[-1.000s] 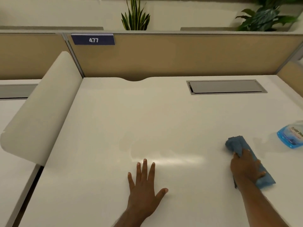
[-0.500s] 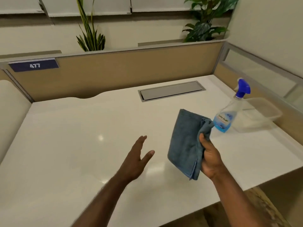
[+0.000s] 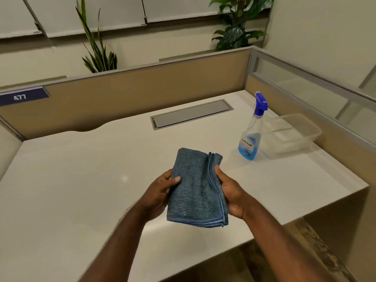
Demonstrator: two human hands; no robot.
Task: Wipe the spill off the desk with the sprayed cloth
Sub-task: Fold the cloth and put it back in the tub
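The blue cloth (image 3: pixel 196 188) is folded into several layers and is held up above the white worktop (image 3: pixel 81 180), between both hands. The left hand (image 3: pixel 160 193) grips its left edge, with the thumb on top and the fingers under the fabric. The right hand (image 3: pixel 231 193) grips the right edge, where the folded layers show, with the thumb pressed on them. Beyond the right hand and a little to its right, a spray bottle (image 3: pixel 251 135) with a blue trigger and blue liquid stands upright on the worktop. Just beside the bottle, further right, there is an empty clear plastic container (image 3: pixel 295 135). Beyond both hands, a grey cable cover (image 3: pixel 192 113) sits flush in the worktop, near the beige partition (image 3: pixel 132 94)
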